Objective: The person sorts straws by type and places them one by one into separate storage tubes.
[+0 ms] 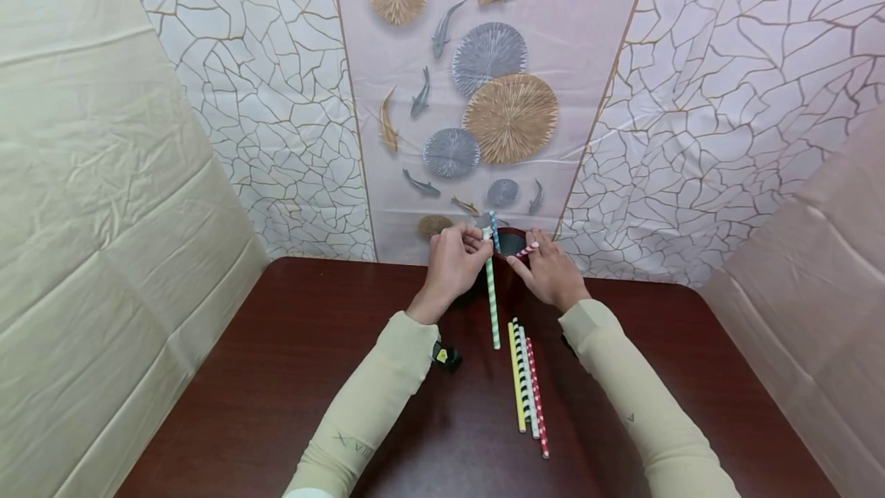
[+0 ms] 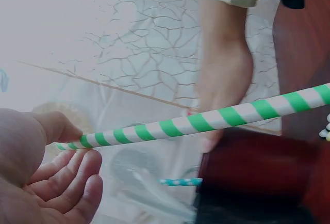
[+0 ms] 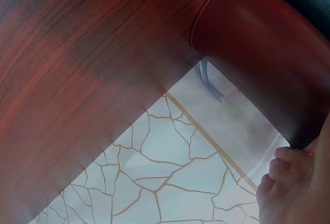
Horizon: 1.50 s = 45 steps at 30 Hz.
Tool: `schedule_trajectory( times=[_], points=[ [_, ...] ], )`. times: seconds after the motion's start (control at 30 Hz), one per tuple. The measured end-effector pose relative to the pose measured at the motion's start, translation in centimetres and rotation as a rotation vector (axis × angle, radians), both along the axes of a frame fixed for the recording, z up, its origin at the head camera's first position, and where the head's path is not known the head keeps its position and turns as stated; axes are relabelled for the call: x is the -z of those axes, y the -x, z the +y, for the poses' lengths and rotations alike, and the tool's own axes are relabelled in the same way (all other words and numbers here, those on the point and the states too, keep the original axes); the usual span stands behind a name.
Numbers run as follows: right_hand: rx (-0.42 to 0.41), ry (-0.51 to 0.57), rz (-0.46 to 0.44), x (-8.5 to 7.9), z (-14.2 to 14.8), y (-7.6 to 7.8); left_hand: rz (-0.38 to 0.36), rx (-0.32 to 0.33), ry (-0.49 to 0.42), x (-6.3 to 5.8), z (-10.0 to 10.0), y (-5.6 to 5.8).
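Observation:
My left hand (image 1: 456,256) pinches a green-and-white striped paper straw (image 1: 492,302) near its upper end, thumb against fingertips. The straw hangs down in front of a dark red pen holder (image 2: 258,164), close to its left side. At the holder's right, my right hand (image 1: 551,271) holds it by the rim, thumb toward the near side. In the right wrist view, bent fingers (image 3: 281,172) lie at the holder's mouth. A blue patterned straw (image 1: 494,229) stands up from the holder, and a pink-and-white striped straw (image 1: 528,249) leans out toward my right hand.
Yellow, black-and-white, pale and red dotted straws (image 1: 536,398) lie side by side on the dark wood table (image 1: 276,383), nearer to me. A patterned cloth wall (image 1: 449,83) rises behind the table's back edge. Beige panels (image 1: 90,252) flank both sides.

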State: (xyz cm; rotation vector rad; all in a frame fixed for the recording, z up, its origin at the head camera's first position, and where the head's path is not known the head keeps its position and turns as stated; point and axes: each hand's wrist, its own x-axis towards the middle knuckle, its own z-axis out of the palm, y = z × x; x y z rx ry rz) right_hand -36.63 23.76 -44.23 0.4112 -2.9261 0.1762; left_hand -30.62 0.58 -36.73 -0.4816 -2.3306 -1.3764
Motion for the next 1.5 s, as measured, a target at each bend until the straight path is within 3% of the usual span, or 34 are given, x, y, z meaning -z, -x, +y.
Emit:
schedule_trajectory(
  times=[0.37,0.73,0.93,1.2,1.5],
  points=[
    [0.008,0.002,-0.016,-0.1,0.0,0.0,0.221,-0.021,-0.025,-4.9,0.3,0.9],
    [0.003,-0.004,-0.004,0.1,0.2,0.2,0.268,-0.05,0.006,-8.4,1.5,1.9],
    [0.002,-0.003,-0.011,0.1,0.1,0.2,0.314,-0.081,0.03,-8.7,2.4,3.0],
    [-0.004,0.004,0.01,-0.1,0.0,0.0,0.325,-0.102,0.035,-8.2,3.7,4.6],
    [-0.003,0.011,0.01,-0.2,-0.2,-0.1,0.245,-0.116,0.047,-6.8,4.2,5.7]
  ],
)
